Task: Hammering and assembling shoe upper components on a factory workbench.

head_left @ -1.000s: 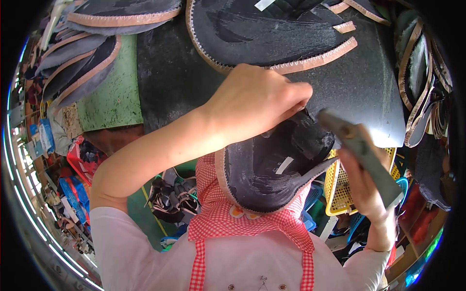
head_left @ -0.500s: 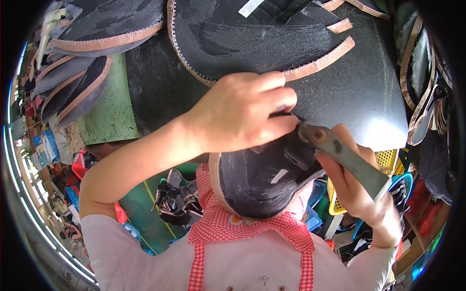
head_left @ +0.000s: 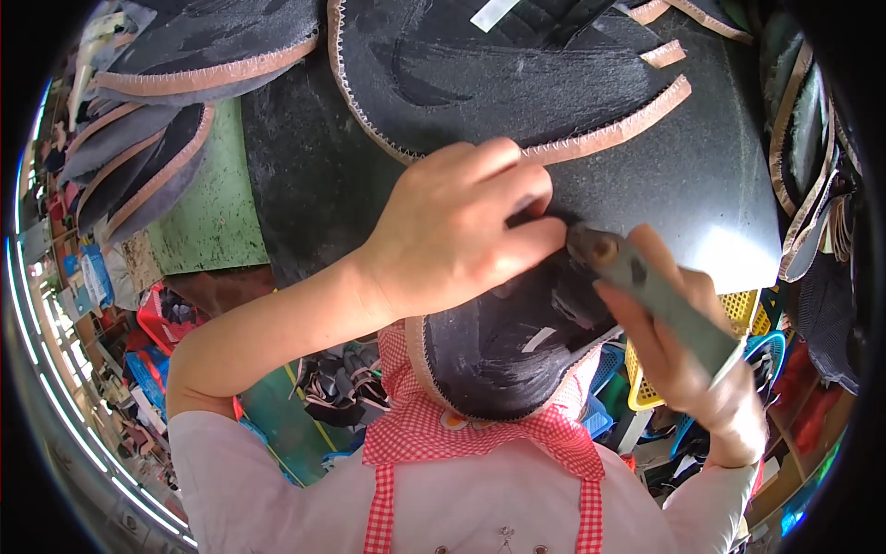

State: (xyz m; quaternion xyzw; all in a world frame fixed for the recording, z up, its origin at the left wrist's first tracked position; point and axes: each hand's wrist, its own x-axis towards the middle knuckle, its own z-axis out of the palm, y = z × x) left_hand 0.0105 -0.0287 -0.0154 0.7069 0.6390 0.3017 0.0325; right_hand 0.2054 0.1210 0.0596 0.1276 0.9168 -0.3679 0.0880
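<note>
A black shoe upper point(head_left: 480, 369) with a tan stitched edge hangs over my apron at the table's near side. My left hand point(head_left: 466, 226) is closed on its upper part, thumb and fingers pinching the dark material. My right hand point(head_left: 678, 337) grips a pair of pliers point(head_left: 678, 300) with grey-green handles and a brass-coloured pivot. The jaws meet the upper just beside my left fingertips; what exactly they bite is hidden. Beyond my left hand lies another black upper point(head_left: 498, 83), flat, its tan edge stitched in white.
More uppers lie at the far left point(head_left: 212, 55) and hang at the right edge point(head_left: 803, 138). The dark work surface point(head_left: 664, 175) curves at its near edge. Below stand a yellow basket point(head_left: 643, 383) and a red basket point(head_left: 166, 319). Dark shoe pieces point(head_left: 341, 383) lie lower left.
The pliers have shifted slightly up and turned a little, with their jaws still by my left fingertips. My left hand has moved slightly, its grip kept on the upper.
</note>
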